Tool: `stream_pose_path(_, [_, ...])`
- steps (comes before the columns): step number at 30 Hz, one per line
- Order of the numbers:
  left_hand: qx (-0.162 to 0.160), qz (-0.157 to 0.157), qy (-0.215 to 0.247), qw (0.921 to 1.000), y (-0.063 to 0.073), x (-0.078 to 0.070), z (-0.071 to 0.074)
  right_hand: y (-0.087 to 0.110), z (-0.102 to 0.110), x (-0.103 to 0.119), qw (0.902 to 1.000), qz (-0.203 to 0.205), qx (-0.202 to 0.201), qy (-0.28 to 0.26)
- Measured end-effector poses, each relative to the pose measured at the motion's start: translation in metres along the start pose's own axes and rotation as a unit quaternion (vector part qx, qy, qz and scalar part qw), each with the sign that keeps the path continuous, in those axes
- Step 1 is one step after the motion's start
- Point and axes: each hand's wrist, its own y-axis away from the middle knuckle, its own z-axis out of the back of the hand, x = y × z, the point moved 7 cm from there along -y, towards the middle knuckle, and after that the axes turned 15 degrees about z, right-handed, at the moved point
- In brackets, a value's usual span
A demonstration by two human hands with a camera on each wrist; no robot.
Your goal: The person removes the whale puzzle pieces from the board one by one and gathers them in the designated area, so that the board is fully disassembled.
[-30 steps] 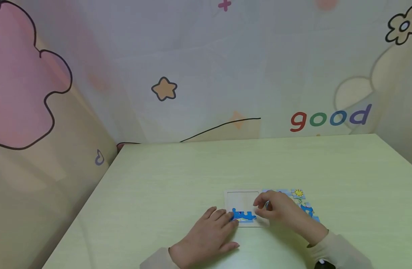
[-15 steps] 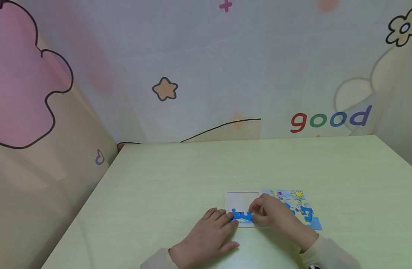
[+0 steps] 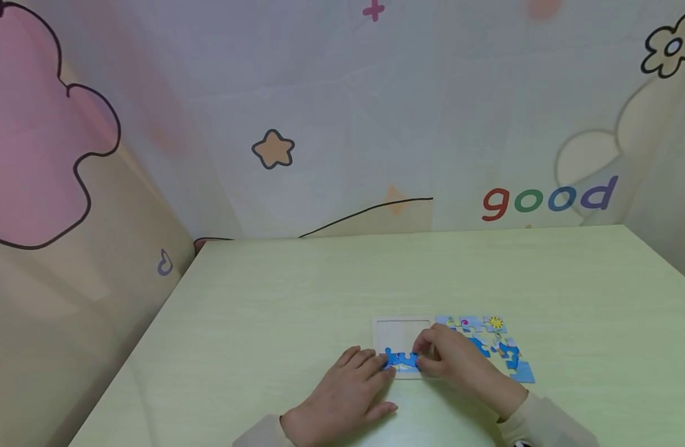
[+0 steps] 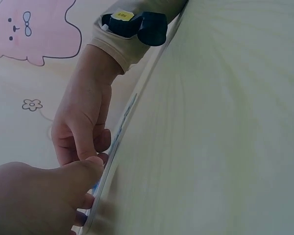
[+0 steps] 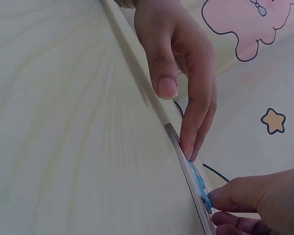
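Note:
A white puzzle frame [image 3: 400, 319] lies on the table, with joined blue jigsaw pieces [image 3: 402, 360] along its near side. My left hand [image 3: 344, 394] lies palm down with fingers spread, its fingertips resting on the frame's left edge and the leftmost piece. At the right end of that row, my right hand [image 3: 459, 360] pinches a jigsaw piece between thumb and fingers, low against the frame; the hand mostly hides this piece. In the right wrist view, blue jigsaw pieces [image 5: 200, 181] show edge-on beside the right thumb.
Right of the frame lies a group of loose jigsaw pieces, including one with a yellow sun [image 3: 495, 323] and a plain blue one [image 3: 523, 372]. The pale green table [image 3: 264, 292] meets a printed backdrop [image 3: 342, 124] behind. A dark device [image 4: 152, 29] sits on the right sleeve.
My right hand has moved left and down from beside the frame to the end of the blue row, uncovering more loose pieces. It barely shifts over the last half second. My left hand stays put.

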Motion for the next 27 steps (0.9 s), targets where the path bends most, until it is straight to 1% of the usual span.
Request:
stream_pose_path(6, [0.002, 0.0, -0.002, 1.0, 0.0, -0.001, 0.0, 0.0, -0.001, -0.003, 0.9995, -0.011, 0.003, -0.03])
stream_pose_path(9, [-0.006, -0.003, -0.005, 1.0, 0.0, -0.001, 0.001, -0.002, -0.002, -0.003, 0.9994, -0.009, 0.005, -0.034])
stream_pose_path(13, [-0.013, -0.004, -0.006, 0.9999, 0.0, 0.0, 0.001, -0.003, -0.001, -0.001, 0.9997, 0.007, 0.0, -0.025])
stream_pose_path(15, [-0.008, -0.003, -0.006, 0.9999, -0.001, 0.0, 0.0, -0.003, 0.0, 0.0, 0.9996, 0.018, -0.005, -0.023])
stream_pose_path(19, [0.003, -0.002, -0.001, 1.0, -0.001, 0.0, -0.001, -0.003, 0.003, 0.002, 0.9984, 0.039, -0.015, -0.037])
stream_pose_path(23, [0.005, -0.003, -0.002, 1.0, -0.001, 0.0, -0.002, -0.003, 0.009, 0.004, 0.9972, 0.048, -0.02, -0.054])
stream_pose_path(27, [0.004, -0.002, 0.0, 1.0, -0.001, 0.0, -0.002, -0.001, 0.019, 0.005, 0.9971, 0.05, -0.021, -0.053])
